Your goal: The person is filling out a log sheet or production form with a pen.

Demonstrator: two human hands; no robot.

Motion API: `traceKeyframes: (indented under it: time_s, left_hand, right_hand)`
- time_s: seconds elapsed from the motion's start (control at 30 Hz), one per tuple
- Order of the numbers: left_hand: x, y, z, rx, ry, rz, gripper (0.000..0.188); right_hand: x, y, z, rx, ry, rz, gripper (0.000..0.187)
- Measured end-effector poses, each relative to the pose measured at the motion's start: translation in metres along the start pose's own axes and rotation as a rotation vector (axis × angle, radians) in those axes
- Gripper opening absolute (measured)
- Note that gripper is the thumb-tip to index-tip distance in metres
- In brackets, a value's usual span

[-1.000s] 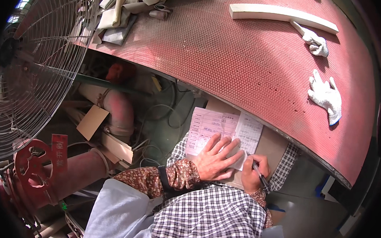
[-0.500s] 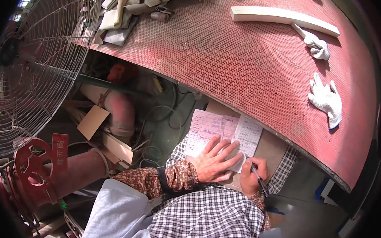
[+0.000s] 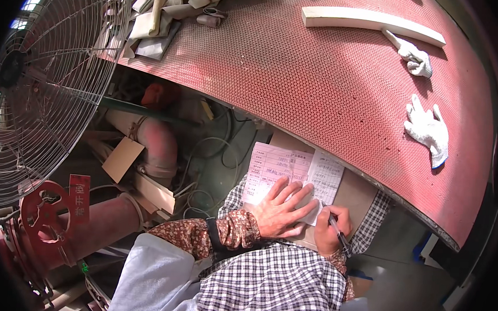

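Note:
On my lap lies a brown cardboard sheet (image 3: 344,217) with papers on top of it. A pink printed form (image 3: 280,159) with handwriting rests there, overlapping a white written sheet (image 3: 326,179). My left hand (image 3: 283,209) is spread flat over the lower part of the form and holds it down. In my right hand (image 3: 330,230) a dark pen (image 3: 339,234) is gripped between thumb and fingers, its tip at the lower right edge of the papers. Part of the form is hidden under my left hand.
A red mesh-topped table (image 3: 276,67) spans ahead, bearing two white gloves (image 3: 427,134), a pale wooden bar (image 3: 374,23) and a cloth pile (image 3: 184,0). A large fan (image 3: 44,83) stands left, above a red pipe with a valve wheel (image 3: 46,218). Hoses lie under the table.
Both hands, the pen and the papers stay in almost the same place. The view has shifted very slightly, and the red sign by the valve wheel shows differently.

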State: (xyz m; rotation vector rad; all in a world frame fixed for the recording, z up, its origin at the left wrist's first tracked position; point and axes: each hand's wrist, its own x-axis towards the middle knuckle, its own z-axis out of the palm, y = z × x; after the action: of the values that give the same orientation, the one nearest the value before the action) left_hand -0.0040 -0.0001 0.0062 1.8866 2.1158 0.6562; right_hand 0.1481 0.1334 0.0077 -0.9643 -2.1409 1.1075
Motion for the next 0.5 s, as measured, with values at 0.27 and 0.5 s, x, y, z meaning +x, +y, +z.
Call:
traceKeyframes:
  time_s: [0.27,0.5]
  left_hand:
    - [0.0006,-0.0005,-0.0012,-0.001,0.012,0.009,0.076]
    - [0.0007,-0.0002,-0.0028,0.007,-0.002,0.010,0.075]
  right_hand:
    - [-0.0004,0.0014,0.0010,-0.012,0.001,-0.008,0.015]
    - [0.0001,0.0009,0.0004,-0.022,-0.006,-0.008,0.015]
